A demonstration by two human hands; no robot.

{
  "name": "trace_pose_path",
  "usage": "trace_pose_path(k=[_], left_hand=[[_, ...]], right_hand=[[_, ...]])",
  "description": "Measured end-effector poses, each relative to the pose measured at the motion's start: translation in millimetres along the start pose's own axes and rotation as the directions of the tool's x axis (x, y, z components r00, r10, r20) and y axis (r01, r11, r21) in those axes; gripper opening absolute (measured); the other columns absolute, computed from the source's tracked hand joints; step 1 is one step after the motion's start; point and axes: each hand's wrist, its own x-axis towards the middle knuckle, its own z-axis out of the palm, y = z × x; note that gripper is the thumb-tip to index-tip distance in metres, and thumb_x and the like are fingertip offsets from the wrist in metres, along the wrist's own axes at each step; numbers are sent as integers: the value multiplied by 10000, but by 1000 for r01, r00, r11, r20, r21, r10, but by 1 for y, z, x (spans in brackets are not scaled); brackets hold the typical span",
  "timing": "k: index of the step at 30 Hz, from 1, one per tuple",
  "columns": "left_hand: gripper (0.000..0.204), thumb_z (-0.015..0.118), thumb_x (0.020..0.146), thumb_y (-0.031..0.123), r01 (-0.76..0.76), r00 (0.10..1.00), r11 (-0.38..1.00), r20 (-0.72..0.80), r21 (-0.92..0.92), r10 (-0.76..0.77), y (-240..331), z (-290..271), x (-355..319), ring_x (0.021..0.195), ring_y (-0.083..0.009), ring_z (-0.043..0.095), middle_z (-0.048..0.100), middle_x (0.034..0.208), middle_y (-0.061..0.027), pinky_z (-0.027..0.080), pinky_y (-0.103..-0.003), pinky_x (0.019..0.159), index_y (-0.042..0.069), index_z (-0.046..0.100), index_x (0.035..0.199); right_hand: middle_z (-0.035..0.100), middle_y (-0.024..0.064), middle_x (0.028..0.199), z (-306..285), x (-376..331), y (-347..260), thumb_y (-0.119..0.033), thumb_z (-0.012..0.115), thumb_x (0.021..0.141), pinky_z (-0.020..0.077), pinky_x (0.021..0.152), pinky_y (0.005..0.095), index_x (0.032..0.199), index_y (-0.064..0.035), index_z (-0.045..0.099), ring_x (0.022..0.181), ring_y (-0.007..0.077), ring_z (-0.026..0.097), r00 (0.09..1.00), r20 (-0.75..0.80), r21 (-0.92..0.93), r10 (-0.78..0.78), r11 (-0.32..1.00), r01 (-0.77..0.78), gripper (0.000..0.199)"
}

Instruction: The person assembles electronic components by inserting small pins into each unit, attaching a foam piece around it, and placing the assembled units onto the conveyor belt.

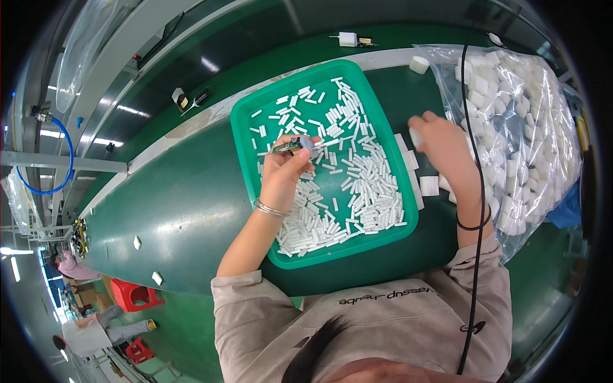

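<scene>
Green matting covers the desk point(179, 204) that fills the head view, and a factory floor with red stools curves away at lower left. At the centre of the frame we see a green tray point(255, 102) strewn with small white sticks point(364, 185). Our left hand point(284, 169) hovers over the tray's middle, its fingers pinched shut on a small component point(292, 144) whose long axis runs roughly left to right. Our right hand point(444, 143) lies well apart, right of the tray, fingers closed around a white block point(416, 136). More white blocks point(429, 185) lie just beside that hand, nearer it than the left, and a clear bag of blocks point(530, 127) fills the frame's right.
</scene>
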Motion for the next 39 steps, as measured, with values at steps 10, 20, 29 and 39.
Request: trace_pose_path(k=[10, 20, 29, 39], left_hand=[[240, 613, 720, 19, -108, 994, 994, 25, -13, 108, 3, 5, -5, 776, -121, 551, 560, 1049, -162, 459, -233, 679, 49, 505, 931], [282, 625, 719, 42, -123, 992, 992, -30, -22, 122, -1, 1, -5, 834, -180, 564, 548, 996, -111, 503, -304, 713, 29, 491, 966], [282, 628, 703, -39, -259, 966, 961, 9, 97, 259, 3, 5, -7, 858, -152, 565, 577, 948, -104, 473, -260, 737, 5, 509, 955], [267, 646, 705, -17, -150, 988, 964, 59, 221, 141, 5, 3, -5, 825, -113, 544, 561, 921, -62, 464, -236, 724, 7, 523, 942]], right_hand=[[575, 101, 887, 20, 18, -71, -130, 497, 841, 436, 674, 275, 1114, -60, 382, 729, 166, 559, 978, -186, 966, 99, 198, 164, 304], [530, 78, 991, 46, 21, -97, 33, 570, 749, 458, 773, 261, 1020, 3, 509, 932, 151, 519, 985, -146, 971, 88, -178, 159, 279], [585, 110, 905, 38, 13, -95, 57, 607, 706, 473, 722, 231, 969, 54, 528, 802, 143, 589, 986, -48, 956, 162, -278, 92, 275], [593, 100, 860, 32, 12, -96, -41, 670, 693, 491, 662, 251, 1063, -40, 516, 754, 155, 595, 934, -322, 947, 155, 72, 314, 401]])
